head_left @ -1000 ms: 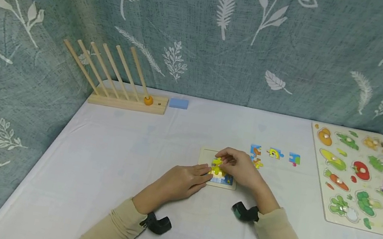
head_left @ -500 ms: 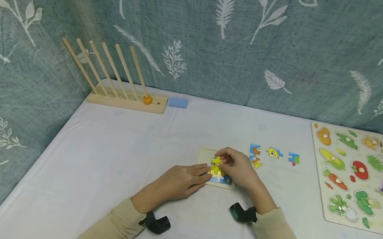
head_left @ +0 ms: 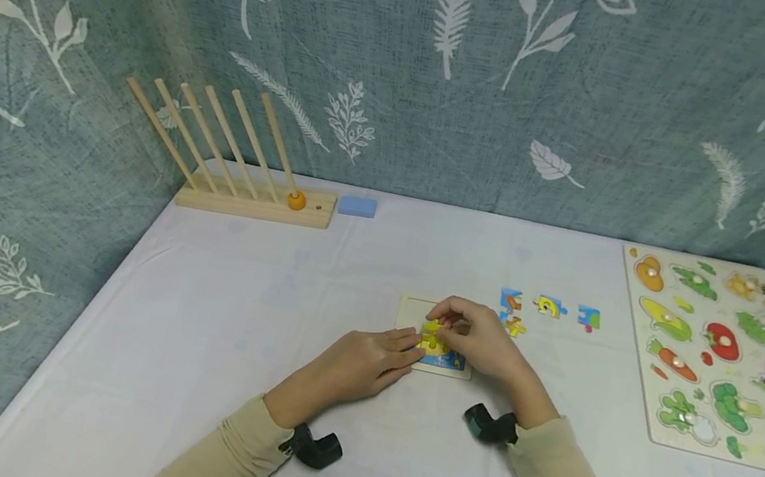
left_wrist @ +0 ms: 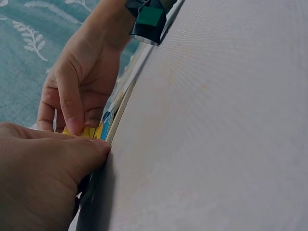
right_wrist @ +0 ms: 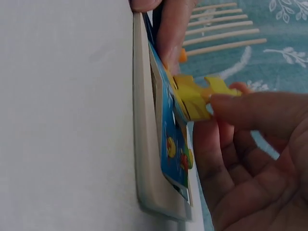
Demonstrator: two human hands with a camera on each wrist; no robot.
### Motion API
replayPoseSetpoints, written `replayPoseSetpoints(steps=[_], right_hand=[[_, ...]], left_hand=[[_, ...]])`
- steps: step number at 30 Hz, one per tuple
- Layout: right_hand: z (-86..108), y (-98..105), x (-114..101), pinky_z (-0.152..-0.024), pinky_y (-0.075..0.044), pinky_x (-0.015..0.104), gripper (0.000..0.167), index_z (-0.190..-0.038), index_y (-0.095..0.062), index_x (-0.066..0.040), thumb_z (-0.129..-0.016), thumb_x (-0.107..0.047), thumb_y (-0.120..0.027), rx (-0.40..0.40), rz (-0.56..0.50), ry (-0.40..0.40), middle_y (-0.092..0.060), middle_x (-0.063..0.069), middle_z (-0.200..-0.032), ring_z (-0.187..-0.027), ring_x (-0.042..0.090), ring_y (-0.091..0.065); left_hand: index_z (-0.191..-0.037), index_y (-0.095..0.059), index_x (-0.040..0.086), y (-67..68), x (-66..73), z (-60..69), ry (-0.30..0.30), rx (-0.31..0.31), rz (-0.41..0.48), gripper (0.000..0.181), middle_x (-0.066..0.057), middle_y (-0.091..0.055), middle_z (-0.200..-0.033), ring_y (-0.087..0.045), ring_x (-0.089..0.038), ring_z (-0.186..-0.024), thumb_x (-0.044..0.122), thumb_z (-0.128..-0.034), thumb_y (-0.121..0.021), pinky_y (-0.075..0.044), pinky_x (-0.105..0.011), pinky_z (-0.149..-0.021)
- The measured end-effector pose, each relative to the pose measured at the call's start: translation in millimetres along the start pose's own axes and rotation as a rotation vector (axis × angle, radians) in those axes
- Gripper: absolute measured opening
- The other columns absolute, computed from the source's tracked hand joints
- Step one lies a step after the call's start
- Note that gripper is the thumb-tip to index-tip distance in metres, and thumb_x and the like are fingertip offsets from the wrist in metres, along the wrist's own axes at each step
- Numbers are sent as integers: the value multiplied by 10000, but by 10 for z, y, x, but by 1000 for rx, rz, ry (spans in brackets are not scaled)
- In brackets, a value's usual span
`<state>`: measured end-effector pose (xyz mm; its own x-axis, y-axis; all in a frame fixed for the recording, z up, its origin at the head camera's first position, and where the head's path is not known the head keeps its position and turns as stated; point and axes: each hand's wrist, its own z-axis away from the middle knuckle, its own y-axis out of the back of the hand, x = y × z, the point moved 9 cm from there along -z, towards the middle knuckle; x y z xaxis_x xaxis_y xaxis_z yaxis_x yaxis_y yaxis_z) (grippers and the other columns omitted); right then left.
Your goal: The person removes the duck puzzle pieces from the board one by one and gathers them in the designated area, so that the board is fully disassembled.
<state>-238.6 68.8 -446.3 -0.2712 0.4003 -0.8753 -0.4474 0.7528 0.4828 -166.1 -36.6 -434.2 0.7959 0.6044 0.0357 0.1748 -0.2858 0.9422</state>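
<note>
Your right hand (head_left: 479,341) pinches a yellow puzzle piece (right_wrist: 193,99) between thumb and fingers over the wooden tray (head_left: 412,309), where your left hand (head_left: 365,362) rests straight fingers.

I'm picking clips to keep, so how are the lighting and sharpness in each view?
Head: bright and fairly even, though the puzzle shows too small for detail. Left wrist: dimmer, with fine ripples across the tablecloth and a dark shadow beside the left hand. Right wrist: also dim, the tray slightly soft.
</note>
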Motion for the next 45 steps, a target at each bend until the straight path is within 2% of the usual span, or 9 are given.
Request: replayPoseSetpoints(steps=[6, 14, 26, 35, 42, 45], right_hand=[[1, -1, 2, -795, -518, 296, 194, -1028, -664, -73, -861, 10, -611, -6, -26, -2, -638, 55, -939, -871, 156, -559], [-23, 43, 130, -721, -491, 249, 180, -1044, -670, -80, -872, -51, -627, 59, 12, -102, -637, 45, -904, -813, 151, -565], [-5, 56, 186, -742, -491, 289, 203, -1084, -672, -57, -886, -71, -632, 108, -24, -197, -646, 66, -913, -806, 158, -572], [-8, 25, 112, -760, -522, 304, 198, -1089, -672, -78, -895, -78, -634, 96, 77, -131, -647, 38, -909, -823, 152, -593], [-10, 26, 112, -744, -508, 298, 200, -1092, -668, -78, -896, -64, -634, 92, 76, -125, -636, 44, -902, -801, 147, -570], [-14, 17, 134, -738, -511, 290, 197, -1089, -666, -73, -895, -61, -633, 88, 71, -119, -634, 47, -903, -799, 142, -567]], left_hand=[[-1185, -687, 134, 15, 4, 2, 0, -1, -1, 312, -56, -649, -1224, -617, -153, -1139, 259, -903, -647, -562, -264, -841], [-1195, -681, 136, 6, 4, 1, 8, -19, 4, 313, -50, -639, -1245, -608, -159, -1154, 259, -911, -635, -558, -271, -857], [-1182, -689, 133, 19, 20, -10, 2, -4, -4, 297, -51, -641, -1245, -610, -164, -1153, 242, -911, -634, -565, -269, -839], [-1186, -685, 123, 6, 19, 25, 12, 15, 22, 309, -66, -638, -1248, -616, -172, -1144, 243, -905, -644, -580, -281, -792], [-1160, -693, 85, 39, 32, 22, -30, 84, 23, 313, -93, -639, -1244, -636, -184, -1108, 214, -875, -684, -576, -262, -798], [-1162, -693, 83, 60, 56, 20, -61, 103, 27, 314, -74, -645, -1238, -628, -163, -1121, 201, -870, -690, -560, -246, -838]])
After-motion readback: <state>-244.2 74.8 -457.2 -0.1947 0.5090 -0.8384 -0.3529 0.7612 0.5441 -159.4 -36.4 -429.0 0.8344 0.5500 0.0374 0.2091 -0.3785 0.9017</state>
